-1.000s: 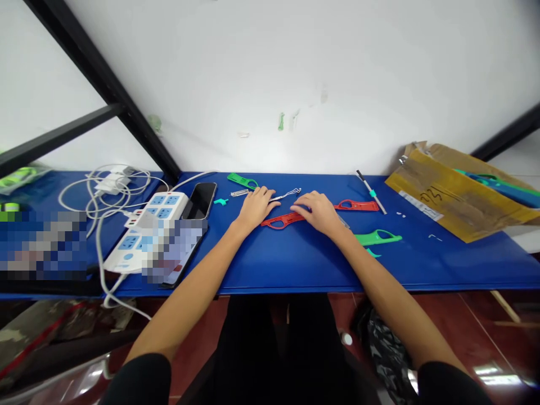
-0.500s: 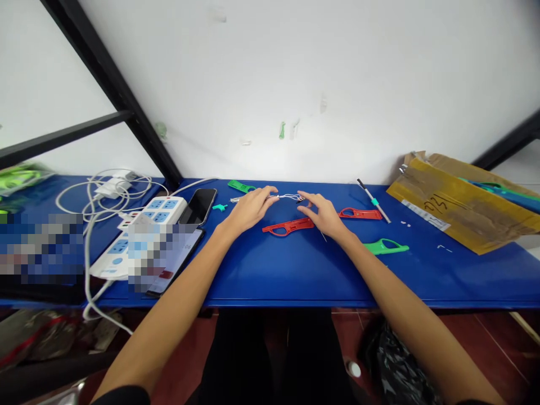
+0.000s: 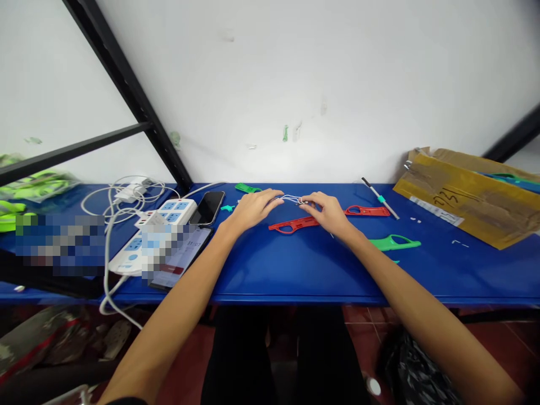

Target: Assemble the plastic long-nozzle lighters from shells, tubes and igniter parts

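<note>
Pinching the thin white wires (image 3: 290, 197) at both ends, the person's hands work above the far half of the blue tabletop (image 3: 291, 270). The left hand (image 3: 255, 209) has thumb and forefinger nearly together at the wires' left end; exactly what lies inside those fingers is hidden. The right hand (image 3: 329, 212) has its thumb and index fingertip closed on the other end, beside a tiny dark part. One second ago that end was free and the right hand sat apart from it, over the red plastic shell (image 3: 295, 225); now the strands span the gap between the two hands. The metal piece seen left of the left hand in the earlier views is now almost wholly covered by it.

That red shell lies just in front of the wires, partly behind the right hand, with a second red shell (image 3: 368, 211) to its right. A green shell (image 3: 394, 243) rests nearer the front edge, and a small teal piece (image 3: 228, 208) lies left of the left hand. The shells have stayed in place.
</note>
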Demonstrator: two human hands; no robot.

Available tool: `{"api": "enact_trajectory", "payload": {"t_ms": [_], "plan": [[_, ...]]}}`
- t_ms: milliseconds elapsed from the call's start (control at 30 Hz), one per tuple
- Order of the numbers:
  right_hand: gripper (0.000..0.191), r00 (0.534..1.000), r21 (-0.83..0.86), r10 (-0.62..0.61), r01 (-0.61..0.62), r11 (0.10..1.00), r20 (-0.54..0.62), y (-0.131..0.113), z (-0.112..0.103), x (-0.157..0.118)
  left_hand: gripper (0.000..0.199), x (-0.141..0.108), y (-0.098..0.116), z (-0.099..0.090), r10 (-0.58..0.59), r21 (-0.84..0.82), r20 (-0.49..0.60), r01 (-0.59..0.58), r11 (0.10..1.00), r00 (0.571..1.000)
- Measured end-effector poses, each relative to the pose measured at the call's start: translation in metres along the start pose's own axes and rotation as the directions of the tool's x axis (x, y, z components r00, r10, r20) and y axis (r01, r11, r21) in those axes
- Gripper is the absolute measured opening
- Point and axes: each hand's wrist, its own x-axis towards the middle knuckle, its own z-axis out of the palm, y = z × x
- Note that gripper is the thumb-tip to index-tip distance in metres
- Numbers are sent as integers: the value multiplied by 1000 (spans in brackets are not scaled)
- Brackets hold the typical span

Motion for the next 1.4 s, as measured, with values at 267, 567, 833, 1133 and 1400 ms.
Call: {"api": "enact_trajectory", "payload": {"t_ms": [267, 567, 833, 1133, 1400], "plan": [[34, 1000, 12, 15, -15, 1000, 23, -8, 3, -2, 43, 1, 1, 2, 17, 77, 31, -20, 997, 999], [30, 999, 71, 37, -37, 997, 11, -9, 9, -2, 59, 0, 0, 2, -1, 15, 39, 0, 1000, 999], [28, 999, 69, 3, -6, 998, 45, -16, 8, -3, 58, -1, 8, -10, -57, 122, 96, 45, 992, 994], [28, 991, -9, -3, 4, 1000, 131, -14, 7, -2, 51, -2, 7, -19, -67, 72, 260, 50, 996, 963], [31, 988, 148, -39, 16, 989, 152, -16, 7, -5, 41, -4, 4, -25, -45, -170, 283, 96, 981, 958]]}}
